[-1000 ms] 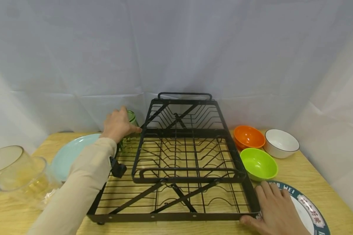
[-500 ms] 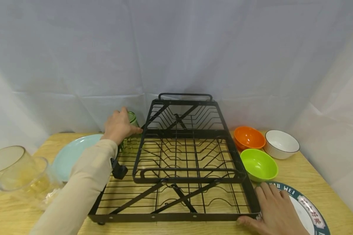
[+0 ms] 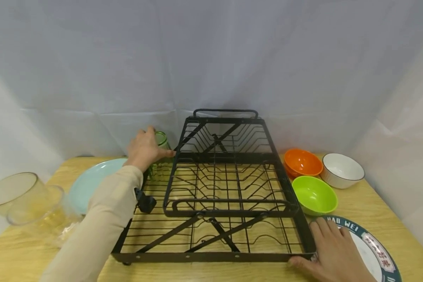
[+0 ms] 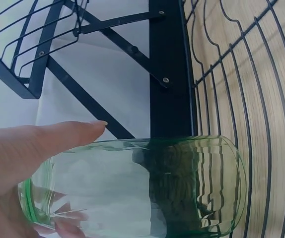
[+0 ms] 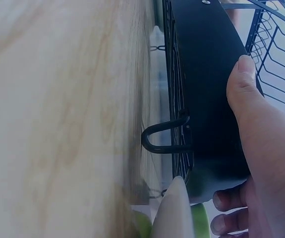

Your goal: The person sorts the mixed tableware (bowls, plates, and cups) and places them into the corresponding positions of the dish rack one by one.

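My left hand (image 3: pixel 144 150) holds a green drinking glass (image 3: pixel 161 138) near its rim, at the back left of a black two-tier dish rack (image 3: pixel 211 257). In the left wrist view the clear green glass (image 4: pixel 107 188) has its base at the lower tier's wires, with my thumb (image 4: pixel 58 141) along its side and fingertips showing through it. My right hand (image 3: pixel 335 250) grips the rack's front right corner. The right wrist view has that thumb (image 5: pixel 244 82) on the black frame (image 5: pixel 209 99), with fingers curled by the corner.
A light blue plate (image 3: pixel 82 186) lies left of the rack, behind amber-tinted and clear cups (image 3: pixel 15 190) at the left. Orange (image 3: pixel 303 162), green (image 3: pixel 315 196) and white (image 3: pixel 342 170) bowls stand right. A patterned plate (image 3: pixel 380 250) lies beside my right hand. A pale curtain (image 3: pixel 211 58) hangs behind.
The whole head view has shifted slightly, so things appear a little further right. Both hands keep their hold on the glass and the rack.
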Action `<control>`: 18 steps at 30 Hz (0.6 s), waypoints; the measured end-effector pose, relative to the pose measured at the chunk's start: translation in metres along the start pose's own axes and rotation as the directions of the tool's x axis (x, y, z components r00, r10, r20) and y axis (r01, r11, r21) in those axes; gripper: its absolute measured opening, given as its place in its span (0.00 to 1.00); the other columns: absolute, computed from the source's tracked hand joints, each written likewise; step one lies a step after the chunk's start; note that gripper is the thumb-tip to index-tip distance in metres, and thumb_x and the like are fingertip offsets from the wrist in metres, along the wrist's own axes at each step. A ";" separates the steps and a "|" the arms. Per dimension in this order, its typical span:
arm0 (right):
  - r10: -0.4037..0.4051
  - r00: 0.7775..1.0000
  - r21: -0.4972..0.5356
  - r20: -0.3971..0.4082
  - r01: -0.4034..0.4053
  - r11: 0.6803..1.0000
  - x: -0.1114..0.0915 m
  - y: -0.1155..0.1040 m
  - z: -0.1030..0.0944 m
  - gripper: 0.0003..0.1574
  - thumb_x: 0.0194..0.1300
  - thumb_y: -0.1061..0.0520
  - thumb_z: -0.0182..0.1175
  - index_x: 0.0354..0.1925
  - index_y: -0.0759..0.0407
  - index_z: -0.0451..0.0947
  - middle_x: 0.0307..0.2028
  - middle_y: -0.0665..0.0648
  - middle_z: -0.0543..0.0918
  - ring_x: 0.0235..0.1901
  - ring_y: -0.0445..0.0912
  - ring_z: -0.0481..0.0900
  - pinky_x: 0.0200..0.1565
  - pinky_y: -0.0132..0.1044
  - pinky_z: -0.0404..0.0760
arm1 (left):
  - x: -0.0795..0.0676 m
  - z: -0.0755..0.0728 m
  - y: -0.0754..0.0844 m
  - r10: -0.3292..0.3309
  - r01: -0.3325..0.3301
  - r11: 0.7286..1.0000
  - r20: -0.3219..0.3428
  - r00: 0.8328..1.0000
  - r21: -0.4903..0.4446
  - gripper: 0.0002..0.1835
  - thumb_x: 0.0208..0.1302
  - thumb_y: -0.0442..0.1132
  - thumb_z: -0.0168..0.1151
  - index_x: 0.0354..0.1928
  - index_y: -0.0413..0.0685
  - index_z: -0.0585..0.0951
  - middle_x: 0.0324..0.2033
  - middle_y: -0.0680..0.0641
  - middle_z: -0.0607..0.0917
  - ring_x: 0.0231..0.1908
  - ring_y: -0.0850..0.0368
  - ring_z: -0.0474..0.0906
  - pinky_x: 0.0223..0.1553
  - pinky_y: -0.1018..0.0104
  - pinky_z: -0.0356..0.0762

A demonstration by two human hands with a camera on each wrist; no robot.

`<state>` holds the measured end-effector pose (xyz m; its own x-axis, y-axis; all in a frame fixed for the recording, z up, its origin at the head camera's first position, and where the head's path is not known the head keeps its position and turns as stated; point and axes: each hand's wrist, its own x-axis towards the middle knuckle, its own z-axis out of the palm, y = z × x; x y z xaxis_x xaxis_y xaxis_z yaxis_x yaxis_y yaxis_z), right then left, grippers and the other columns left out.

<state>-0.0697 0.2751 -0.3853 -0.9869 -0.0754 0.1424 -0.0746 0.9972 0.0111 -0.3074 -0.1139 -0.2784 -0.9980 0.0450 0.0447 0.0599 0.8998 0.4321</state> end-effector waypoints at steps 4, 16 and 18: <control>-0.008 1.000 0.001 -0.004 0.008 1.000 -0.001 0.001 0.000 0.55 0.45 0.16 0.57 0.46 0.63 0.74 0.42 0.60 0.75 0.43 0.57 0.72 0.44 0.62 0.72 | -0.001 0.000 -0.001 0.027 -0.027 0.998 0.003 1.000 -0.055 0.52 0.50 0.52 0.75 0.68 0.31 0.57 0.60 0.26 0.66 0.57 0.30 0.65 0.57 0.38 0.68; 0.029 0.999 0.017 0.039 -0.030 0.999 -0.001 0.001 0.005 0.55 0.45 0.17 0.57 0.47 0.62 0.74 0.40 0.59 0.75 0.41 0.55 0.72 0.42 0.58 0.74 | -0.012 -0.006 0.003 -0.015 0.019 0.996 0.044 0.999 -0.092 0.57 0.53 0.55 0.72 0.71 0.32 0.47 0.61 0.24 0.62 0.56 0.29 0.66 0.55 0.37 0.69; 0.025 0.999 0.011 0.025 -0.025 1.000 -0.001 0.002 0.005 0.54 0.44 0.17 0.58 0.45 0.62 0.73 0.39 0.58 0.74 0.40 0.54 0.72 0.41 0.57 0.74 | -0.016 -0.010 0.003 -0.017 0.022 0.994 0.049 0.999 -0.104 0.59 0.54 0.56 0.71 0.72 0.33 0.44 0.64 0.23 0.58 0.59 0.27 0.63 0.57 0.35 0.67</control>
<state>-0.0696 0.2771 -0.3907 -0.9918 -0.0507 0.1177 -0.0515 0.9987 -0.0035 -0.2906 -0.1164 -0.2692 -0.9987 0.0510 -0.0072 0.0397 0.8505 0.5245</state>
